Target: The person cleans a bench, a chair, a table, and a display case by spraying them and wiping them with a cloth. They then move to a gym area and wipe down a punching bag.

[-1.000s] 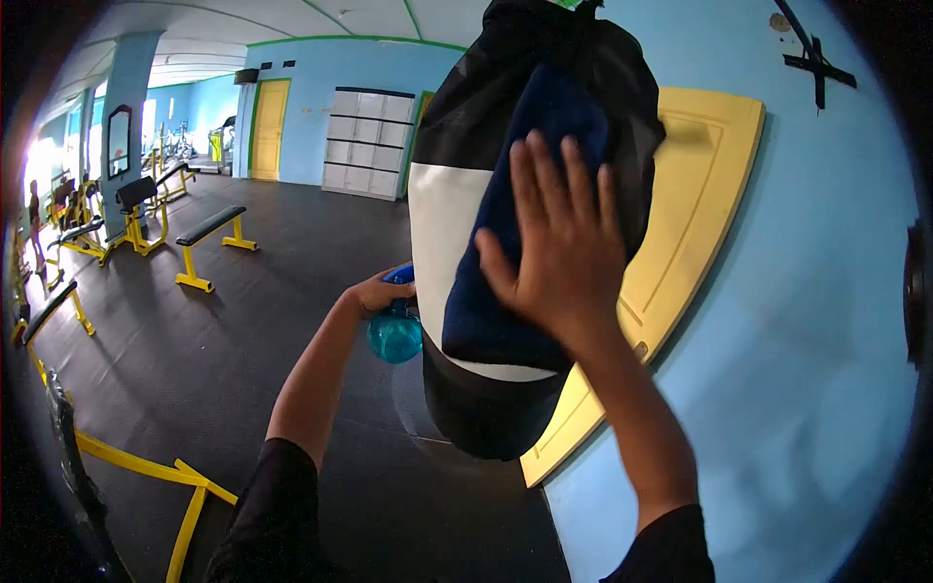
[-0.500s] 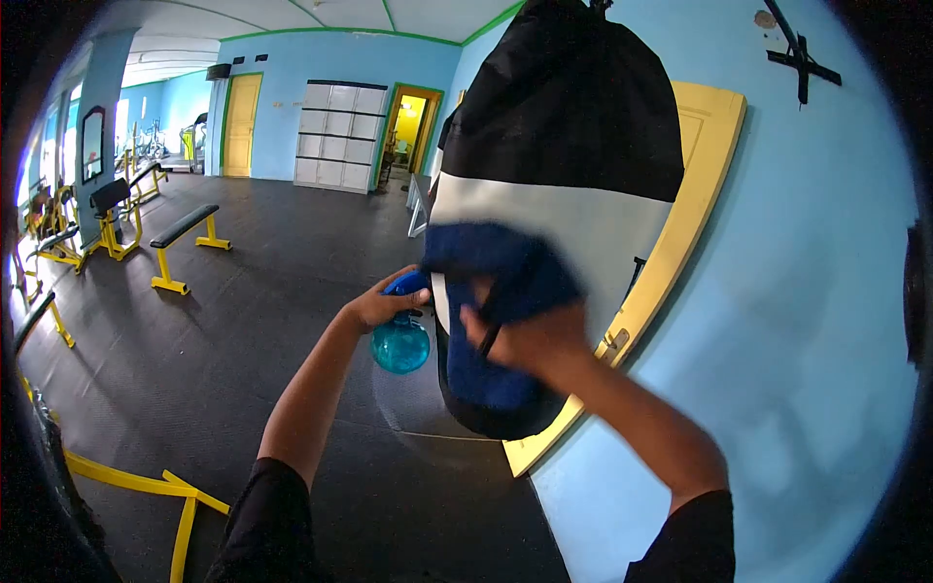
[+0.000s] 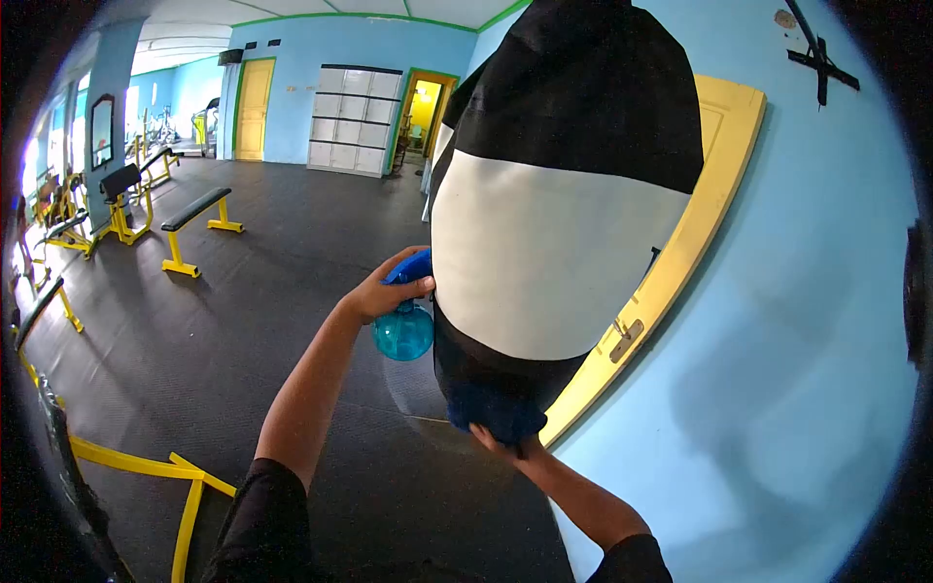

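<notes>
A large black and white punching bag hangs in front of me. My left hand is wrapped round the blue top of a spray bottle with a clear turquoise body, at the bag's left side. Down at the bag's lower black end, my right hand holds a dark blue cloth against the surface. The cloth is bunched up and covers part of the fingers.
Behind the bag is a yellow door beside the blue wall. A padded bench and other yellow-framed equipment stand left. Grey lockers are at the back. A yellow frame is low left.
My right hand and the cloth have moved down from the bag's middle to its lower end. The white band now shows uncovered. My left hand still holds the bottle.
</notes>
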`<state>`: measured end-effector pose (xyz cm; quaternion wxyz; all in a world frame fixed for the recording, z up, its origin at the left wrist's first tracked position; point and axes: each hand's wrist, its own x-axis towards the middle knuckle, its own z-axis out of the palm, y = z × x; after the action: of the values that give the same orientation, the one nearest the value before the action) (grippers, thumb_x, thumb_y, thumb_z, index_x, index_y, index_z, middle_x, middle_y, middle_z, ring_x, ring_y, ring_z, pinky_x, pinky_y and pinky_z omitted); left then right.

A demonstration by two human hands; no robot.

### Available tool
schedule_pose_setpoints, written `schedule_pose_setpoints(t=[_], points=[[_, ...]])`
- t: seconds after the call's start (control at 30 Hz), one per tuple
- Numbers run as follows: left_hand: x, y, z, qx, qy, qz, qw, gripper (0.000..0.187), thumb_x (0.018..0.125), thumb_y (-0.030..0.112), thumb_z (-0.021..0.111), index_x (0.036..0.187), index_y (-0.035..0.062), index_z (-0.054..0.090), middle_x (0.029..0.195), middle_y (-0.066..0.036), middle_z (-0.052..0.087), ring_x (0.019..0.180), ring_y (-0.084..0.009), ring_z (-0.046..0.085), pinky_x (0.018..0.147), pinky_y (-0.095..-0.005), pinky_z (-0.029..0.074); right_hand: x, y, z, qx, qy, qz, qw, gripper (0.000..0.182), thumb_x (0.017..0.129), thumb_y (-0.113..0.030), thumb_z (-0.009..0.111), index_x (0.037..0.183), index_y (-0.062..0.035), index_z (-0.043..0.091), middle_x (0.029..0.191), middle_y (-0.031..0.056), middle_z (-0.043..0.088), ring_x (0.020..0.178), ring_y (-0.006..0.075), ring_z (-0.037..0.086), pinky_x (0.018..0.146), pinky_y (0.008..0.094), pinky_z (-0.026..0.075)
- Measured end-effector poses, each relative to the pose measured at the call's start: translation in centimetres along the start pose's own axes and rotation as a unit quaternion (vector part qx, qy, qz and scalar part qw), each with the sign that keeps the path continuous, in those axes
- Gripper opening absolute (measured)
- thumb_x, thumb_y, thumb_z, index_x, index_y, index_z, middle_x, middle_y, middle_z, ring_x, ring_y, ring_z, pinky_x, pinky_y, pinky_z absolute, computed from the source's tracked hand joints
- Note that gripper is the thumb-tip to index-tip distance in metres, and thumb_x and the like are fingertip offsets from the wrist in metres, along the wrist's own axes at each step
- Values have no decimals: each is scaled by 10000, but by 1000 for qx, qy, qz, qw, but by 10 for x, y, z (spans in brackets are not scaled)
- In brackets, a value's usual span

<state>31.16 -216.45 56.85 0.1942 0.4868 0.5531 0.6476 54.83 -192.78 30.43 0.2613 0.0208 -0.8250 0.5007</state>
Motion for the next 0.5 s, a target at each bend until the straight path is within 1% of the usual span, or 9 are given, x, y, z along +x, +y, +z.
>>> schedule_pose_setpoints(t=[0.1,0.17,0.23,0.27,0.3,0.33,0.37,0.43,0.5], points=[[0,-2,-9,47,-6,4,999,700,864,446,762,1442,171,479,1328,-134,577,1216,-293,553,1034,-456,454,-24,-39,-30,-199,-60,84,975,663,868,-474,658,1397,-118,476,1392,163,544,1292,405,504,1084,536,409],[-1,6,-11,47,-4,9,999,690,868,442,759,1438,170,481,1313,-129,584,1203,-287,562,1029,-453,458,4,-98,-40,-417,64,-218,880,528,798,-435,762,1232,-165,629,1227,176,658,1153,372,626,939,536,531],[-3,6,-12,41,-8,8,999,681,872,438,756,1435,169,483,1298,-123,592,1189,-281,570,1024,-451,462,48,-160,-58,-610,95,-323,717,577,787,-535,733,1221,-164,648,1178,169,683,1146,377,630,967,558,501],[-1,1,-17,36,7,3,999,667,879,424,754,1431,162,485,1279,-117,600,1167,-268,579,1015,-441,467,82,-184,-63,-481,115,-280,823,672,783,-591,695,1238,-100,642,1227,224,644,1171,453,587,1027,629,411],[0,0,-19,32,25,-3,999,653,886,411,751,1428,156,488,1260,-110,608,1146,-255,587,1007,-431,473,111,-227,-74,-450,126,-292,834,725,789,-583,687,1241,-20,628,1276,284,587,1210,522,516,1076,645,324],[-4,5,-16,33,37,-1,999,628,922,330,724,1428,70,457,1253,-109,605,1127,-219,598,984,-398,499,135,-254,-80,-455,240,-334,790,789,784,-583,681,1254,45,601,1304,328,546,1256,544,456,1123,636,235],[-3,4,-18,38,39,-3,999,628,922,330,724,1428,70,457,1253,-109,605,1127,-219,598,984,-398,499,153,-298,-97,-518,258,-295,760,857,823,-498,686,1465,0,413,1385,328,456,1283,527,403,1139,592,225],[-4,-5,-24,10,27,11,1000,625,930,332,715,1435,76,451,1251,-108,604,1126,-217,596,982,-395,501,189,-368,-119,-449,369,-356,732,726,970,-400,555,1557,-63,291,1576,286,259,1462,483,222,1188,564,153],[-10,-1,-18,6,41,11,999,642,919,369,724,1434,91,461,1244,-108,604,1130,-227,588,987,-400,484,203,-355,-132,-391,367,-371,758,771,969,-423,565,1561,-45,248,1605,263,205,1478,473,176,1202,552,152]])
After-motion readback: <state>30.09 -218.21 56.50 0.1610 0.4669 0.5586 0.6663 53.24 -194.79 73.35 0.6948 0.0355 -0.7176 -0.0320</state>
